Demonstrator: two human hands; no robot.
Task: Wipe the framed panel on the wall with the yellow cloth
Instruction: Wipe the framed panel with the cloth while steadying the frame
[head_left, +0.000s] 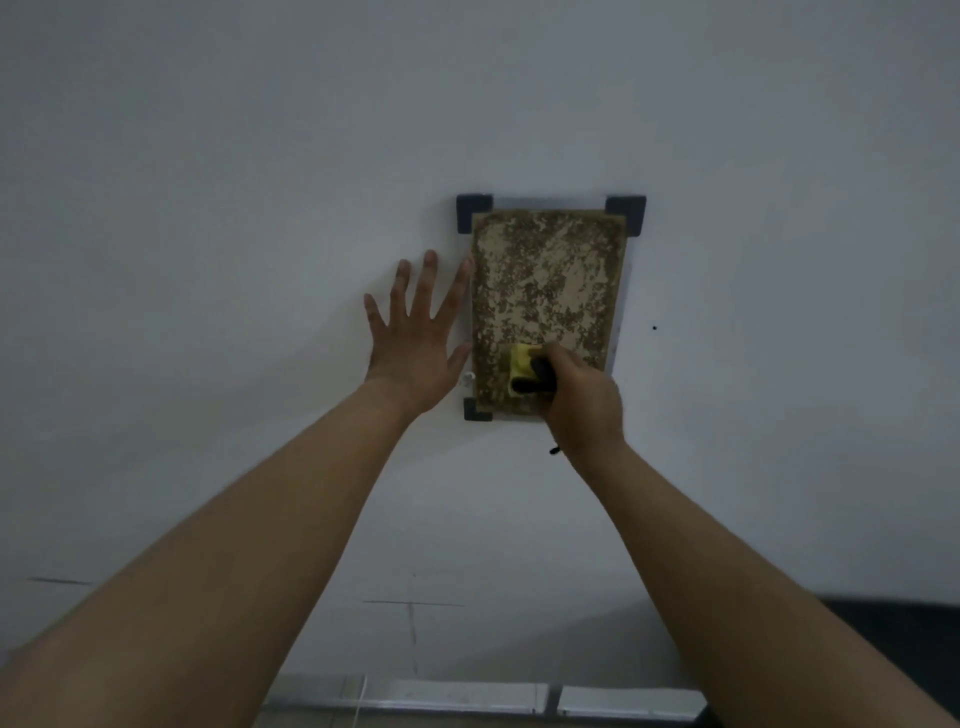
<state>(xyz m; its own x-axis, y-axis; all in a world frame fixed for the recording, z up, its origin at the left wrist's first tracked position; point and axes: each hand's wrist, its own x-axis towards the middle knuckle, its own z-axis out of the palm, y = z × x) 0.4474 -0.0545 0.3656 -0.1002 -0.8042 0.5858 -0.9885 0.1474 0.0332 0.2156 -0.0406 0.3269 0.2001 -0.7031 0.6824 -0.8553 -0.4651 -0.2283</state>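
- Our right hand is closed around the yellow cloth, pressing it on the panel's lower part so the wipe bites.
- Our left hand lies open with fingers spread on the wall, just left of the panel, probably to brace us.
- Dark corner brackets pin the panel to the wall.

Seeing framed panel on pale wall, mottled brown-tan surface, dark corner brackets. My right hand closed round yellow cloth, pressing it on panel's lower part. My left hand flat on wall, fingers spread, index and thumb touching panel's left edge. Both forearms bare. Grey skirting along bottom.
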